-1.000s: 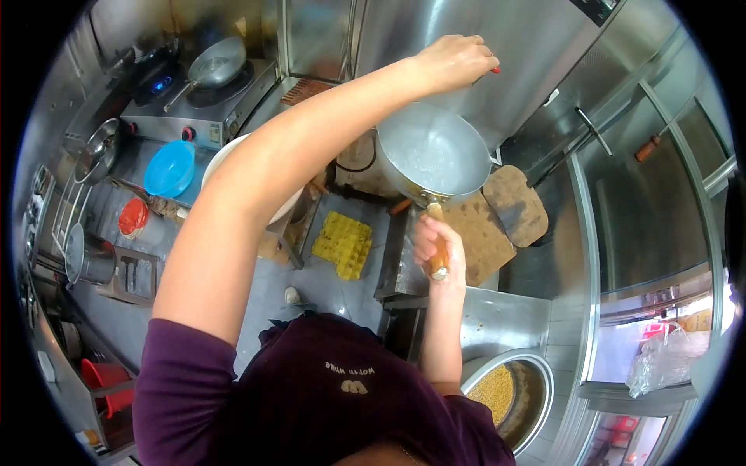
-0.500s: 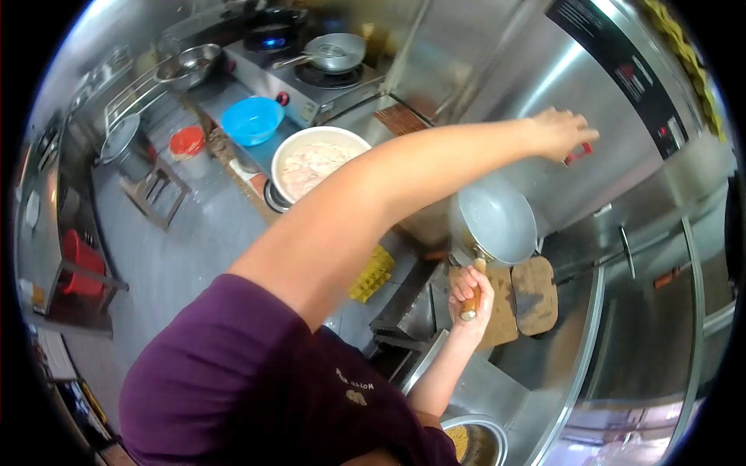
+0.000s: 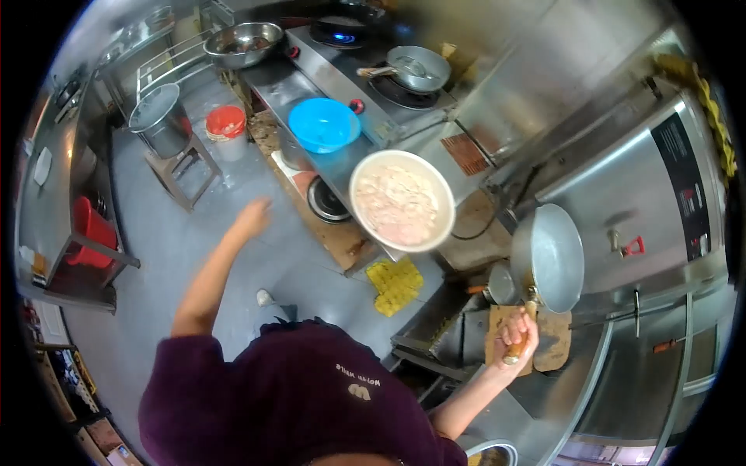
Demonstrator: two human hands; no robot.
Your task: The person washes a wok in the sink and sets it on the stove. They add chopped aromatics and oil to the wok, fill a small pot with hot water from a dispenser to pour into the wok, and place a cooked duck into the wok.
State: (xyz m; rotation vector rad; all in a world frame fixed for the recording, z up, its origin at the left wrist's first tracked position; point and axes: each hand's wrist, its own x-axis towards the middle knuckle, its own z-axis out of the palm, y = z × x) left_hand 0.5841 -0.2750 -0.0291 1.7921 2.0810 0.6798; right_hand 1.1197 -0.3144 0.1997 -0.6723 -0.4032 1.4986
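My right hand (image 3: 517, 335) grips the wooden handle of a deep grey metal pan (image 3: 553, 252), its grey inside facing the camera. The pan is held in front of the large steel appliance, near its tap with a red handle (image 3: 633, 246). Over the floor at the left, my left hand (image 3: 252, 217) is away from the pan and smeared by motion. Its fingers cannot be made out, and nothing shows in it. Between my hands stands a wide cream bowl (image 3: 447, 225) filled with pale, raw-looking meat pieces.
A blue plastic bowl (image 3: 322, 126) sits beside the stove. On the stove, a pan (image 3: 420, 71) rests near a lit blue flame (image 3: 344, 38). A steel bowl (image 3: 245, 46), a pot (image 3: 159, 116) on a stool, a red-topped bucket (image 3: 225, 123) and a yellow cloth (image 3: 395, 285) are around.
My left hand has drawn back from beside the red tap handle and swung far left over the floor. My right hand still holds the pan. The camera view has shifted.
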